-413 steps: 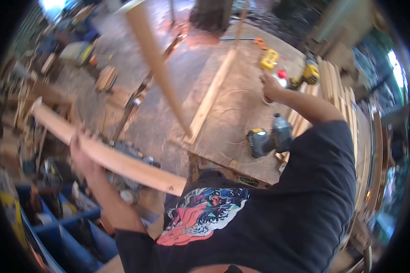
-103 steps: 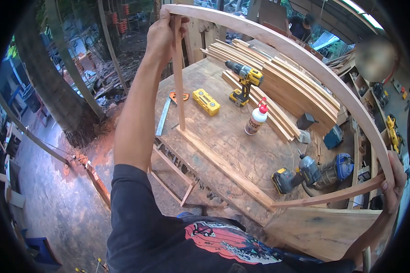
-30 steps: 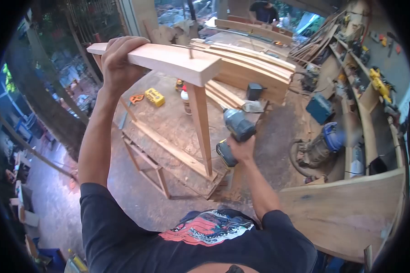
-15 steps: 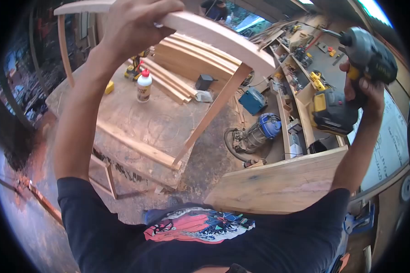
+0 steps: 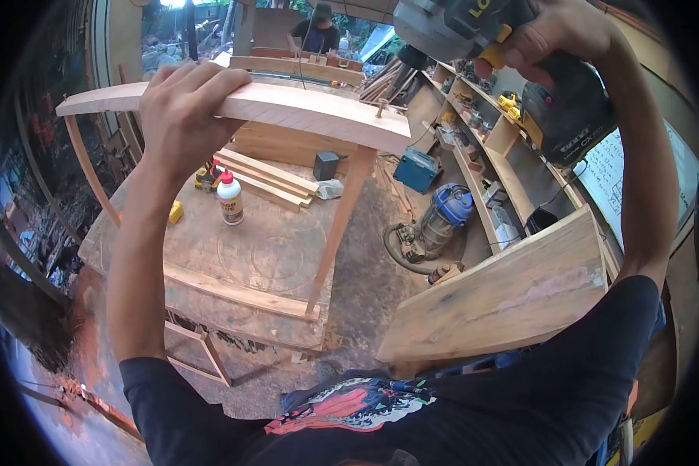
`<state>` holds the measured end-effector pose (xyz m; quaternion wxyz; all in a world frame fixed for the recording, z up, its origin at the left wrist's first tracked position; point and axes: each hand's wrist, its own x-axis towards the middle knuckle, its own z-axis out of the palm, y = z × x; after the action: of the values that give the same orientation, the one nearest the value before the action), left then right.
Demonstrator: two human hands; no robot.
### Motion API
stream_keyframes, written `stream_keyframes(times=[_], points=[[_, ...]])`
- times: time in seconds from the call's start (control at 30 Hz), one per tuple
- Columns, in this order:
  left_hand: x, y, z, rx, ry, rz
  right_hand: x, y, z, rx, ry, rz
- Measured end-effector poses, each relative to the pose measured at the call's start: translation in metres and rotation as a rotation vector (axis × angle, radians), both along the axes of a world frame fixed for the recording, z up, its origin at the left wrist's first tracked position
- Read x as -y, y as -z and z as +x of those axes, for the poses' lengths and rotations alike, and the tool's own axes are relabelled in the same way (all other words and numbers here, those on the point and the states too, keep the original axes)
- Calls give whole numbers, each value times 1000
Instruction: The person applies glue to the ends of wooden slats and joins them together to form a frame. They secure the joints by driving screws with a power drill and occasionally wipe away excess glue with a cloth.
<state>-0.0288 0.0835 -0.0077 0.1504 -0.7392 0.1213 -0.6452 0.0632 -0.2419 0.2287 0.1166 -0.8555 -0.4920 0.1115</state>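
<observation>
My left hand (image 5: 188, 109) is wrapped over the top rail (image 5: 311, 110) of a light wooden frame, which stands upright on the workbench (image 5: 276, 248). A screw (image 5: 381, 109) sticks up from the rail's right end, above the upright leg (image 5: 342, 221). Another small screw (image 5: 64, 99) shows at the far left end. In my right hand (image 5: 559, 39) is a cordless impact driver (image 5: 462, 23), raised above and to the right of that right-end screw; its nose points down and left, apart from the wood. The frame's lower rail (image 5: 241, 291) lies along the bench's near edge.
A glue bottle (image 5: 231, 199), stacked wood strips (image 5: 268, 182) and a black box (image 5: 328, 165) sit on the bench. To the right are a blue vacuum (image 5: 452, 206), a teal case (image 5: 417, 169), a wooden shelf unit (image 5: 512, 167) and a large plank (image 5: 505, 295). Another person (image 5: 318, 35) is behind.
My right hand has brought the impact driver left and up, closer to the rail's right end. The view has shifted, and the rail sits lower in it; my left hand still grips it.
</observation>
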Motion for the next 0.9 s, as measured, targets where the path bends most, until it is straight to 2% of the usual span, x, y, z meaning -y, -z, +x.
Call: stream_keyframes(times=[0.03,0.1,0.23,0.3,0.4,0.5,0.63,0.73,0.83,0.9], points=[[0,0,-1,1,-5,-4,-2,-2,3,-49,-75,-37],[0,0,-1,2,-7,-10,-5,-1,4,-77,43,-2],[-1,-1,-2,-2,-8,-5,-12,0,3,-3,126,-16],[1,-1,-1,-2,-5,2,-11,-13,18,-107,40,-140],[1,-1,0,7,-10,1,-15,-10,5,-105,-44,-48],[0,-1,0,4,-10,4,-24,-11,22,-132,-71,-157],[1,0,-4,-39,4,-11,-25,-8,8,-181,-50,-142],[1,0,-4,-42,-1,-11,-35,0,-6,98,136,-99],[1,0,-1,-18,-5,-5,-32,-3,2,52,94,-169],[2,0,-1,6,-9,-1,-32,-4,9,-72,-6,-140]])
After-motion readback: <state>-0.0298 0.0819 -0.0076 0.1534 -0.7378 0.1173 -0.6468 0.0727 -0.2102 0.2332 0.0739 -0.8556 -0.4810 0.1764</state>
